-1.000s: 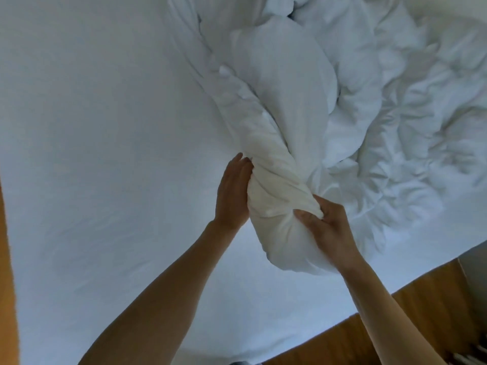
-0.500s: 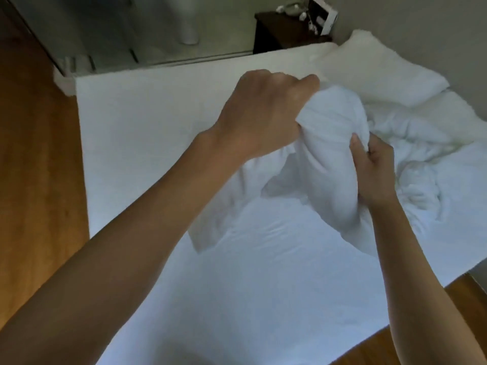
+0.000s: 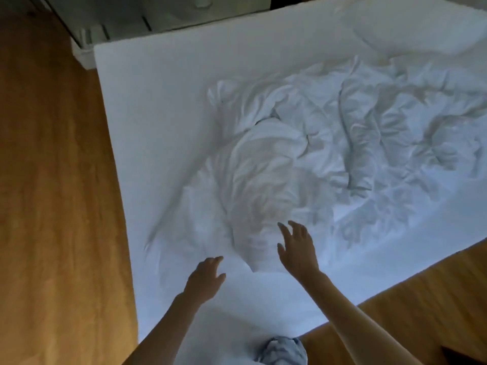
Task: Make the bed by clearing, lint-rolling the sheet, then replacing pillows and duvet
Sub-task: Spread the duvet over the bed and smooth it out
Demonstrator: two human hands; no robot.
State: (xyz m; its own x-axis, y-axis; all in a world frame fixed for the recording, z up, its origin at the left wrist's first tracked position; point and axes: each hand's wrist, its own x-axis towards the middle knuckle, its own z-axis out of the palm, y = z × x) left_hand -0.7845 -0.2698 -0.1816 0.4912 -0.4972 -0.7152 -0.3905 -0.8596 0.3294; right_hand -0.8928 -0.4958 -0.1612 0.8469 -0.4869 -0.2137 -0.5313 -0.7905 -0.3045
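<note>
Now both hands — left hand [image 3: 204, 279], right hand [image 3: 297, 248] — spread, empty above duvet [image 3: 303, 143].

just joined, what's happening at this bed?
A person is making the bed. Both hands, left hand and right hand, are open and hold nothing, fingers spread near the crumpled duvet heaped on the white sheet. A pillow lies at the far corner. The duvet is not spread flat.

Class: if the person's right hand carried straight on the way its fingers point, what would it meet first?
Probably the crumpled white duvet: the right hand hangs open just short of its near end, though its height above it is unclear.
</note>
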